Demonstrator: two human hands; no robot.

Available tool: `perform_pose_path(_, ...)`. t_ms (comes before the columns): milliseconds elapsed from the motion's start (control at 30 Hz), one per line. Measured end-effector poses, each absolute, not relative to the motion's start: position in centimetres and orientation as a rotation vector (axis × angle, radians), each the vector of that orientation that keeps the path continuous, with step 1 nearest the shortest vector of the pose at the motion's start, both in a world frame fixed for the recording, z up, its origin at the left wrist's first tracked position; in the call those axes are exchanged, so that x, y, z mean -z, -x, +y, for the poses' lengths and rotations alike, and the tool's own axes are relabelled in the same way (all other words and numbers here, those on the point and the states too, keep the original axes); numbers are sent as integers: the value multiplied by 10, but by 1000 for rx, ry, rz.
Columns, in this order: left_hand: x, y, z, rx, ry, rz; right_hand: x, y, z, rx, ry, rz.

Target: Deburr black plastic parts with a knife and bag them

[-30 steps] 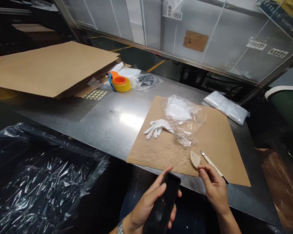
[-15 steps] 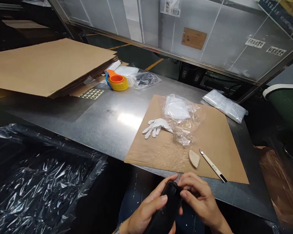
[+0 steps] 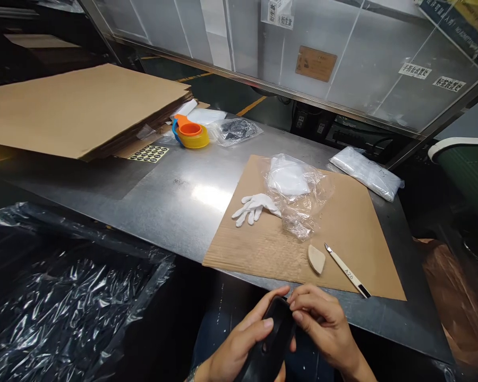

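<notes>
My left hand grips a black oblong object just below the near edge of the steel table. My right hand is curled on the object's top end, fingers pinched against it. On the cardboard sheet just beyond my hands lie a small beige wedge-shaped piece and a slim white craft knife. A white glove and a crumpled clear plastic bag lie farther back on the same sheet.
A stack of flat cardboard fills the table's left. An orange-and-yellow tape dispenser, a sheet of round stickers and bagged items sit behind. A white bagged pack lies at right. A black-plastic-lined bin stands at lower left.
My right hand left the spot beside the beige piece and knife on the cardboard and came back to the black object, closing on its top end. The left hand kept holding it.
</notes>
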State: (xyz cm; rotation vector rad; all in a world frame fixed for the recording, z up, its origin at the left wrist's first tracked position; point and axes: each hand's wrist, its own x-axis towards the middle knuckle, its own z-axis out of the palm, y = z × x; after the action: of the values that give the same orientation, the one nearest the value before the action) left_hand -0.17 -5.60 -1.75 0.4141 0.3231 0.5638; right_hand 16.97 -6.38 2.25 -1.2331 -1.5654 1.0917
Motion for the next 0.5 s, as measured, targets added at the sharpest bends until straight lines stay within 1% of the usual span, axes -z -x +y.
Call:
perform_pose_path(100,10,-2,-54,-555,-356,370,-19,-173,-63,-1067,1256,-1595)
perform_pose_path(133,7,-2,-51,-550,-320,386,-16,-178,-63,-1004,1313,-1601)
perform_pose_path(200,2,-2,-43,-586,-237,451,-6,-196,-60,-755,1539,-1599)
perform_pose_path(267,-2,1,-32,-677,-166,536,8,-223,-55,-408,1825,-1567)
perform_pose_path(300,-4,3,-27,-717,-137,570,17,-238,-52,-314,1902,-1541)
perform_pose_path(367,-6,6,-20,-783,-81,611,34,-265,-45,-163,2030,-1548)
perform_pose_path(500,-9,7,-16,-864,-27,628,56,-290,-38,-27,2161,-1667)
